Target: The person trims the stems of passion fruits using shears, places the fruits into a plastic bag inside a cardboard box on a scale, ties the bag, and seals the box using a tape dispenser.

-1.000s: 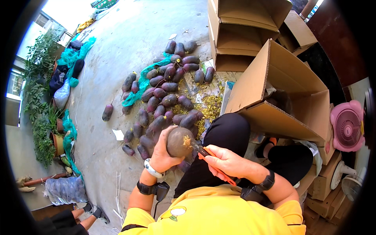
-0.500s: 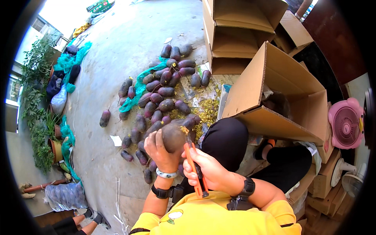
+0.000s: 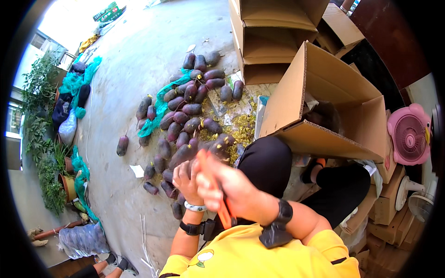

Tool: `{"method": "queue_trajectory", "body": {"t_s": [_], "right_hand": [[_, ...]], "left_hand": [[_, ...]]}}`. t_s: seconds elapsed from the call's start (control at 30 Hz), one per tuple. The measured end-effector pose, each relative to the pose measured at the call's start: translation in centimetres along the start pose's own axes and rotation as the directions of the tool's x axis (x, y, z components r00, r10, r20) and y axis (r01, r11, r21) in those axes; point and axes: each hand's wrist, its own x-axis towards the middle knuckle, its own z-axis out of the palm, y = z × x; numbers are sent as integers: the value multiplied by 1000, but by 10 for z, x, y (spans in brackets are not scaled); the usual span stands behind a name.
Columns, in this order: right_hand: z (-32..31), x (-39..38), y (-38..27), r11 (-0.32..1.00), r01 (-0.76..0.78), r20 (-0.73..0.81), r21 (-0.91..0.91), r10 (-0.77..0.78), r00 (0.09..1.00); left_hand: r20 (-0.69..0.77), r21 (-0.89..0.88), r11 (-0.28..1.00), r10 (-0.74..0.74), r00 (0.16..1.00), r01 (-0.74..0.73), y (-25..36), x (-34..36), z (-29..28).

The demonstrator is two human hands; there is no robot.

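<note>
My right hand (image 3: 222, 185), blurred by motion, is closed round an orange-and-black bladed tool (image 3: 226, 214), held steeply in front of my left hand (image 3: 186, 183). The left hand's fingers are curled at a dark radish (image 3: 187, 156), which is largely hidden and blurred behind my right hand. Just beyond, many elongated purple-black radishes (image 3: 191, 109) lie on the concrete floor among teal netting (image 3: 161, 104), paper and yellow leafy scraps (image 3: 242, 126).
An open cardboard box (image 3: 282, 104) is beside my right knee (image 3: 262, 167), stacked boxes (image 3: 273, 41) behind it. A pink fan (image 3: 410, 135) stands far right. Potted plants (image 3: 44, 116) and bags line the left; another person's legs (image 3: 106, 268) show lower left.
My right hand has swung up and leftward with the tool, which stands steeper and now covers much of the held radish. My view has shifted slightly.
</note>
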Motion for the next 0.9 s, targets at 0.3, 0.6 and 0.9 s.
{"method": "queue_trajectory", "body": {"t_s": [0.3,0.6,0.9], "right_hand": [[-18,-84,-51,827,83,-183,-556,-219,958],[-23,-237,-107,-272,132,204,-953,-901,-383],[-75,-279,-148,31,-6,-22,-1000,-822,-569]], "left_hand": [[596,-693,244,-334,730,678,-20,45,-20],[639,-732,392,109,762,557,74,223,-117],[565,-785,611,774,287,-101,296,324,-75]]}}
